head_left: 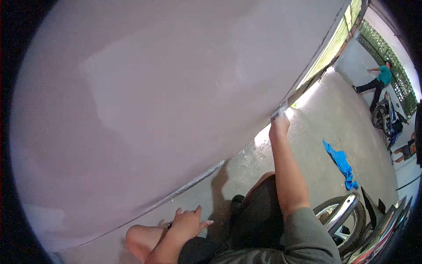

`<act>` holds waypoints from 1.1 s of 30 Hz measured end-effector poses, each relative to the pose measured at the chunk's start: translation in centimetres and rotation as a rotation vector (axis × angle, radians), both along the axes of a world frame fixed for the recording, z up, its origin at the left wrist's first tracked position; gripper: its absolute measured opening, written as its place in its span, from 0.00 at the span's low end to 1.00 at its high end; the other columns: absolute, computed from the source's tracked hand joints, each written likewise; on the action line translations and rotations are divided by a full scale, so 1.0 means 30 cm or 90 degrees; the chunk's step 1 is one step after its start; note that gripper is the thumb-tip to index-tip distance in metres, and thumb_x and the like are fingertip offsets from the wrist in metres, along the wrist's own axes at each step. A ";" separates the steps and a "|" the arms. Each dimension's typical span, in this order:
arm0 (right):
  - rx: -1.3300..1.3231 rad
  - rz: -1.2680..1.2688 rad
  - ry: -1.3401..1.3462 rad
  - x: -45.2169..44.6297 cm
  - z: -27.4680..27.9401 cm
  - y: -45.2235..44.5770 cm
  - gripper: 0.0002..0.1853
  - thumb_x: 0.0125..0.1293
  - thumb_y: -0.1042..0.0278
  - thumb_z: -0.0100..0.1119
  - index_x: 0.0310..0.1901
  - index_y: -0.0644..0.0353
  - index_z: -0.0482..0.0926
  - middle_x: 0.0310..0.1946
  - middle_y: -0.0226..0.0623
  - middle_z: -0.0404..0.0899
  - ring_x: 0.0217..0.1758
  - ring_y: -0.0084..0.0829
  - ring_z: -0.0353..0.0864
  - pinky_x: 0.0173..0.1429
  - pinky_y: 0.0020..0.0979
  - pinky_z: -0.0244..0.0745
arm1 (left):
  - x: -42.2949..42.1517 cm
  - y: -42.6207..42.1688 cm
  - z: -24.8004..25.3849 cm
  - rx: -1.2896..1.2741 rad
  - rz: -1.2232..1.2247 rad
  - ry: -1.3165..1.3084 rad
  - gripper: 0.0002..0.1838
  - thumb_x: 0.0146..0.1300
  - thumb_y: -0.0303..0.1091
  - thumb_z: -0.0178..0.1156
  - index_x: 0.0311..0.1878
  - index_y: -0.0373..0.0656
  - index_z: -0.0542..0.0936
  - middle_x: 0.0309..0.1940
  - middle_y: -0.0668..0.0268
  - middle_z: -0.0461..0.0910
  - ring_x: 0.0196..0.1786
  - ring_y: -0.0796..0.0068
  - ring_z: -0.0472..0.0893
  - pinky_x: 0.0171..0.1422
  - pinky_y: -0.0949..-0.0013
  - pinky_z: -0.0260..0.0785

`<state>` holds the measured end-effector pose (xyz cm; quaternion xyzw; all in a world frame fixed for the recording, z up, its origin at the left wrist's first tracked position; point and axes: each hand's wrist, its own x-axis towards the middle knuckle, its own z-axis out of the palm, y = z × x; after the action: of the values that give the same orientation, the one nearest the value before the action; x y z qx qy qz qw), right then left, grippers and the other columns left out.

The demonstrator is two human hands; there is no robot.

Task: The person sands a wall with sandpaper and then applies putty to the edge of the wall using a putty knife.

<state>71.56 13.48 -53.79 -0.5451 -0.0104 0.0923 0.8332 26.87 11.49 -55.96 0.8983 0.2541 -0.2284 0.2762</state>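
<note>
My right hand (279, 126) reaches out on a straight arm to the edge of a large pale wall (176, 88). Its fingers are closed on a flat, greyish, blade-like tool (279, 110), which is blurred and lies at the wall's right edge; its exact kind cannot be made out. Paler patches show on the wall surface. Down by my bent knee, my left hand (187, 224) has its fingers spread and holds nothing. It is near the bottom of the wall.
A blue cloth (340, 163) lies on the concrete floor (307, 149). Close on my right stands a motorbike (351, 220); another motorbike (387, 119) is farther off. A person in a teal shirt (383, 77) is at the far wall, and another person (406, 149) is at the right edge.
</note>
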 end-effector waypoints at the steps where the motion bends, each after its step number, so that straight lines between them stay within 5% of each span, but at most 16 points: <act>1: 0.087 0.009 0.009 -0.032 0.000 0.006 0.17 0.78 0.61 0.52 0.54 0.67 0.79 0.44 0.32 0.80 0.42 0.25 0.77 0.44 0.28 0.71 | -0.007 -0.006 -0.030 0.002 0.000 -0.020 0.42 0.70 0.67 0.49 0.69 0.35 0.68 0.42 0.46 0.85 0.51 0.48 0.84 0.69 0.39 0.60; 4: -0.075 0.002 -0.046 0.032 -0.033 0.002 0.18 0.78 0.61 0.52 0.58 0.68 0.77 0.49 0.37 0.79 0.49 0.28 0.79 0.49 0.30 0.75 | -0.003 -0.003 -0.015 0.002 0.001 -0.012 0.42 0.70 0.67 0.49 0.70 0.35 0.68 0.41 0.46 0.85 0.50 0.48 0.84 0.69 0.39 0.59; 8: 0.071 0.024 0.026 -0.039 0.003 0.008 0.17 0.78 0.61 0.52 0.56 0.66 0.78 0.48 0.35 0.79 0.47 0.27 0.79 0.49 0.31 0.74 | 0.001 -0.004 -0.007 0.001 -0.012 -0.002 0.42 0.70 0.67 0.48 0.70 0.35 0.67 0.41 0.46 0.85 0.49 0.48 0.84 0.69 0.38 0.59; 14: -0.034 0.002 0.056 0.081 -0.116 0.018 0.20 0.76 0.59 0.56 0.59 0.67 0.75 0.55 0.38 0.78 0.57 0.32 0.79 0.58 0.31 0.75 | 0.004 0.003 0.008 -0.012 -0.010 0.011 0.42 0.70 0.67 0.49 0.68 0.35 0.68 0.40 0.46 0.85 0.49 0.48 0.84 0.69 0.39 0.59; 16: 0.141 0.084 0.077 -0.037 -0.024 0.000 0.20 0.73 0.60 0.59 0.57 0.67 0.74 0.52 0.36 0.78 0.52 0.32 0.79 0.54 0.31 0.75 | 0.006 0.008 0.011 -0.005 -0.012 -0.003 0.42 0.70 0.67 0.49 0.69 0.34 0.68 0.41 0.46 0.85 0.49 0.48 0.84 0.68 0.39 0.60; 18: 0.138 0.078 0.083 0.001 -0.062 0.004 0.21 0.73 0.60 0.60 0.59 0.68 0.73 0.53 0.38 0.78 0.54 0.33 0.79 0.57 0.32 0.75 | -0.003 -0.003 0.004 -0.007 -0.014 -0.011 0.43 0.70 0.67 0.49 0.69 0.34 0.68 0.41 0.47 0.85 0.49 0.48 0.84 0.68 0.39 0.60; 20: -0.057 0.028 0.129 0.066 -0.136 0.018 0.20 0.75 0.60 0.57 0.59 0.67 0.73 0.57 0.40 0.77 0.60 0.36 0.78 0.64 0.34 0.73 | 0.003 0.005 0.010 0.010 -0.011 -0.015 0.43 0.70 0.67 0.49 0.70 0.34 0.67 0.41 0.47 0.85 0.49 0.48 0.84 0.68 0.39 0.60; 24: 0.130 0.126 0.111 0.006 -0.066 -0.020 0.20 0.71 0.63 0.62 0.57 0.68 0.73 0.52 0.41 0.79 0.56 0.38 0.79 0.60 0.37 0.75 | 0.018 0.011 0.053 -0.033 0.006 0.022 0.43 0.69 0.64 0.53 0.71 0.31 0.66 0.44 0.42 0.84 0.52 0.43 0.83 0.69 0.40 0.61; 28: -0.100 0.009 0.185 0.106 -0.154 0.018 0.18 0.74 0.61 0.57 0.57 0.66 0.75 0.53 0.41 0.80 0.56 0.37 0.80 0.63 0.38 0.73 | 0.014 0.005 0.049 -0.029 0.005 0.009 0.44 0.69 0.64 0.53 0.71 0.32 0.66 0.45 0.42 0.84 0.53 0.43 0.82 0.71 0.41 0.60; 32: 0.095 0.129 0.009 0.054 0.011 -0.039 0.21 0.72 0.61 0.61 0.58 0.69 0.74 0.54 0.42 0.79 0.57 0.37 0.79 0.62 0.37 0.73 | 0.004 0.005 0.019 -0.023 0.018 0.005 0.43 0.69 0.63 0.52 0.71 0.32 0.66 0.45 0.42 0.83 0.53 0.43 0.82 0.71 0.41 0.59; 33: 0.052 0.075 0.020 0.030 -0.004 -0.039 0.21 0.71 0.57 0.62 0.51 0.70 0.77 0.44 0.37 0.80 0.47 0.31 0.80 0.49 0.34 0.75 | -0.006 0.005 0.019 -0.024 0.022 0.012 0.43 0.69 0.63 0.52 0.71 0.32 0.66 0.45 0.42 0.83 0.53 0.43 0.82 0.71 0.41 0.59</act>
<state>72.46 12.32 -53.92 -0.5073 -0.0329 0.1494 0.8481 26.68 11.63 -55.39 0.8862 0.2678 -0.2370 0.2946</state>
